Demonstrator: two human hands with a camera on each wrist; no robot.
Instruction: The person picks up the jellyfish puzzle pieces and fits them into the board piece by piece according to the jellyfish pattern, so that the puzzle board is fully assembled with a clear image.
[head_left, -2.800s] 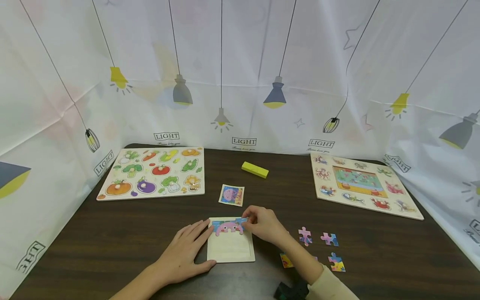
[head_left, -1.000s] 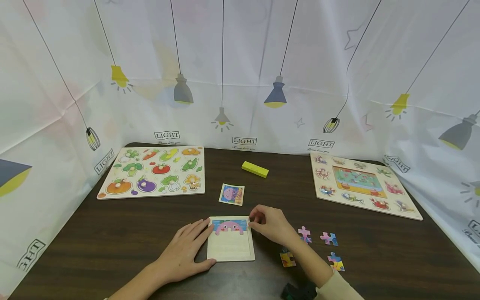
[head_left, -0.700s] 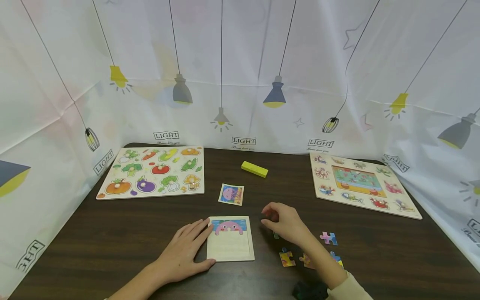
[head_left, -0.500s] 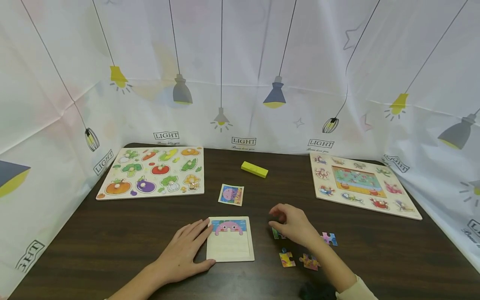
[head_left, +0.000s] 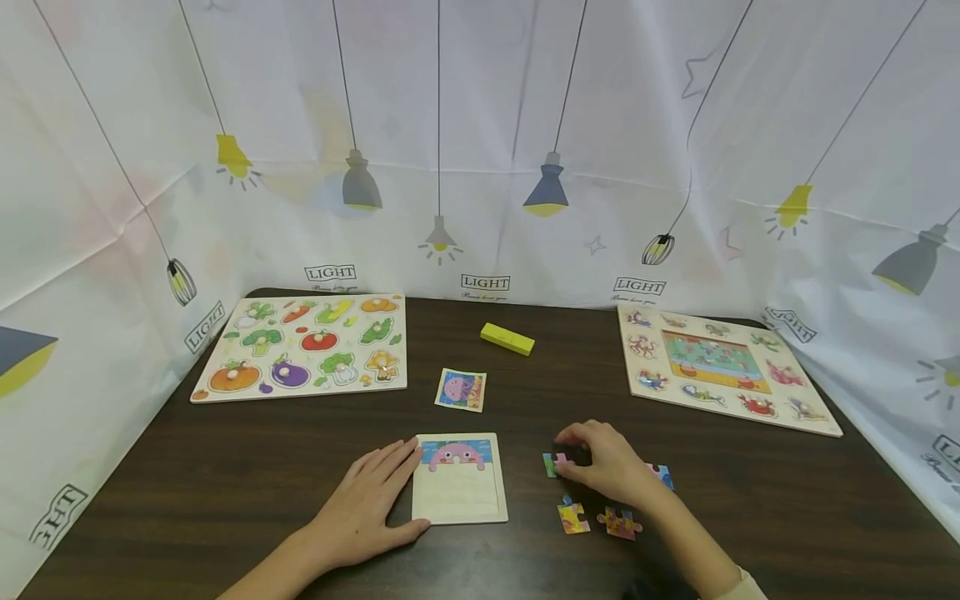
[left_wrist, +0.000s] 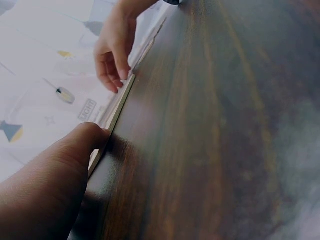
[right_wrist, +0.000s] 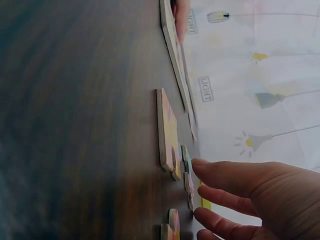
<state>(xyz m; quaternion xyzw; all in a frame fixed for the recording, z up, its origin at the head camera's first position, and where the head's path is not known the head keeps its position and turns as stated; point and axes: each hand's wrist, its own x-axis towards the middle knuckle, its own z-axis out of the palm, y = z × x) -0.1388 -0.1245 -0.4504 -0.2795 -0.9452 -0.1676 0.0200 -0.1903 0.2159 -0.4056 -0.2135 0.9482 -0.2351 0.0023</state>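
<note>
My left hand (head_left: 367, 500) lies with straight fingers along the left side of a pale wooden puzzle tray (head_left: 459, 498). Its thumb is at the tray's near left corner; in the left wrist view the thumb (left_wrist: 75, 150) is at the tray edge. Pieces forming a pink octopus face (head_left: 457, 454) on blue fill the tray's top strip. Right of the tray, my right hand (head_left: 607, 467) hovers low, fingers bent and apart. Its thumb (right_wrist: 220, 175) is right at a green and pink jigsaw piece (head_left: 555, 464).
Nearby lie a yellow jigsaw piece (head_left: 573, 518), an orange one (head_left: 620, 523) and a partly covered blue one (head_left: 663, 476). Behind are a small octopus picture card (head_left: 461, 390), a yellow block (head_left: 507, 338), a vegetable knob puzzle (head_left: 352, 340) and a sea-animal puzzle (head_left: 731, 403).
My right hand has withdrawn from the tray's upper right corner and moved right to the loose pieces. A blue piece it was handling now sits in the tray's top strip. The left hand stays put.
</note>
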